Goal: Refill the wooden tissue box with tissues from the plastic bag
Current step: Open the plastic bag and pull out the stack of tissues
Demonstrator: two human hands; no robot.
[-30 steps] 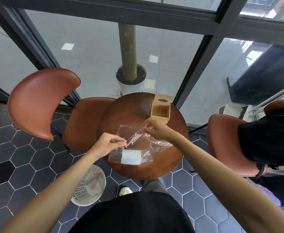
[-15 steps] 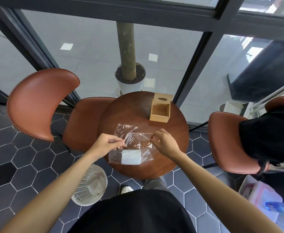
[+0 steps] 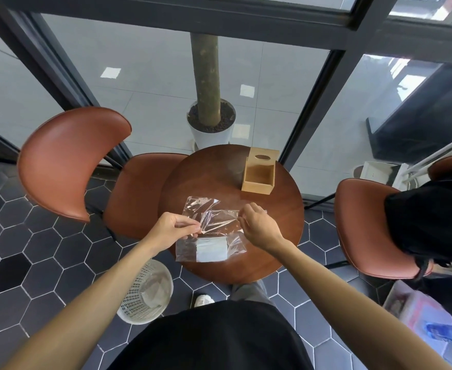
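From my remote seat I look down on a round wooden tabletop [image 3: 214,177] set between two brown leather chairs, with a white mesh wastebasket [image 3: 146,292] on the tiled floor at its near-left edge. The wooden tissue box [image 3: 259,173] stands open at the far right of the tabletop, its lid with the oval slot tipped up behind it and its cavity apparently empty, well apart from the work. The clear plastic bag [image 3: 211,233] lies at the near side of the tabletop, and the white stack of tissues [image 3: 211,250] sits inside its near end, not yet taken out.

I judge the step in hand to be opening the bag's mouth. Done well, it means pulling the two film layers apart evenly and low over the tabletop, so the stack does not slide or crumple, and widening the mouth enough to lift the tissues out flat.

The left hand [image 3: 170,231] has thumb and fingertips pressed together on a fold of film at the bag's left edge. The right hand [image 3: 258,227] curls over the film's right edge, fingers drawn in as if pinching it; the contact itself is hidden behind the knuckles, so I cannot tell for certain.
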